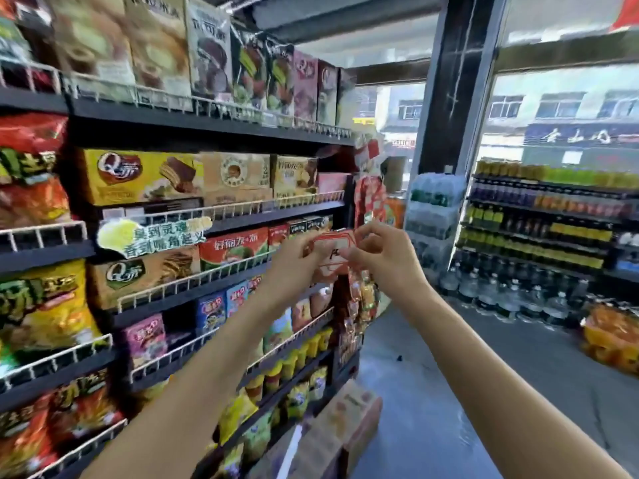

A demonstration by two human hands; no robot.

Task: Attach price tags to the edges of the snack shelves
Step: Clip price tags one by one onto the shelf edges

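pinching red-and-white price tags (331, 252) between left hand (295, 262) and right hand (382, 252), fingers of both curled round the stack's edges, raised near the far end of the dark snack shelves (242, 219), level with the red boxes (235, 248).

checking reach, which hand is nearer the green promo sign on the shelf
Left. The left hand is just right of the green sign; the right hand is farther right, beyond the tag.

We are seeing a drinks rack (539, 216) standing by the window, stacked water bottle packs (432, 205) beside it, orange packs (612, 337) lying on the grey floor (484, 375), a cardboard box (345, 420) low down, street buildings (553, 112) showing outside.
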